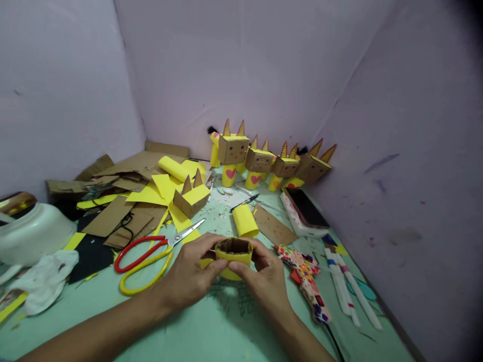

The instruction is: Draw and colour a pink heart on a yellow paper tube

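Between my two hands is a short cardboard tube wrapped in yellow paper [234, 256], its brown corrugated inside facing up. My left hand [194, 266] grips its left side, thumb pressed on the front. On the right side my right hand [266, 274] holds it the same way, the two thumbs close together. Just beyond lies another yellow paper tube [245, 221]. Large scissors [166, 246] with one red and one yellow handle rest left of my left hand, blades apart. A flower-patterned glue gun [304, 276] lies right of my right hand, its cord running toward me.
Several cardboard animal figures [234, 151] with pointed ears stand along the back wall. A loose cardboard head [192, 198] sits by cardboard scraps [128, 171] at left. A phone [307, 206], white markers [339, 281], a cardboard strip [273, 226] and a crumpled white cloth [49, 276] lie around.
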`<state>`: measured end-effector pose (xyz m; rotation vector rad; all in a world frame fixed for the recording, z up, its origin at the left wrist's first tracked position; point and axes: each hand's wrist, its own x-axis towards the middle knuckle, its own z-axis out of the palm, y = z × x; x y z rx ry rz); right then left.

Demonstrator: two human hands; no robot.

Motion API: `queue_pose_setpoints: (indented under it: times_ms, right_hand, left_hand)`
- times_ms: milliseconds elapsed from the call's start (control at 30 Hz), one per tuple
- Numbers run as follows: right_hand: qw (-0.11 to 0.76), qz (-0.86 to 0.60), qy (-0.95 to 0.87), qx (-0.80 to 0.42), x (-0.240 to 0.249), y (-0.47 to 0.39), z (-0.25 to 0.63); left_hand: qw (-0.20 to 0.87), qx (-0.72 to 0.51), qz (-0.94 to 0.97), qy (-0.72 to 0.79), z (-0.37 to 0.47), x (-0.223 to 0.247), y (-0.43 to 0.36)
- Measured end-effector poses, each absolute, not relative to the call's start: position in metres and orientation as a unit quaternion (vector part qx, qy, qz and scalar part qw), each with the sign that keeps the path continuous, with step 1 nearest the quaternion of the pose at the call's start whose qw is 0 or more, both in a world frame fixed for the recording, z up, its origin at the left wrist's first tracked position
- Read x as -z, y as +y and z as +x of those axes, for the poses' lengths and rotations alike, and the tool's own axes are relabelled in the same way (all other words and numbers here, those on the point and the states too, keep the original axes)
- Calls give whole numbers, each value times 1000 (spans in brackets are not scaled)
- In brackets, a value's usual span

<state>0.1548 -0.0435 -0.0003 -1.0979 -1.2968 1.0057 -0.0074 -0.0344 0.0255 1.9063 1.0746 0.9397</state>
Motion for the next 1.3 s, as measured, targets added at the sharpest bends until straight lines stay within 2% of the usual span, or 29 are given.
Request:
queue_pose_setpoints:
  times_ms: [400,667,800,1033,1300]
  right_hand:
    - [531,-461,-580,-410,3,-50,158]
    - [533,-460,-581,-408,6,-50,155]
    - [553,-408,-651,-323,-1,-47,166]
    - [421,-383,-799,-193,-2,-38,185]
    - [425,-341,-833,-99,5,-36,182]
  left_hand:
    - [267,-396,800,364,-11,-23,-41]
    - [286,-394,794,364,-12,-17,-34]
    - [296,-344,821,345,-19,-20,-23]
    - [271,-271,852,356,-27,-32,-17]
    - [228,-218,885,342,-23,-34,-20]
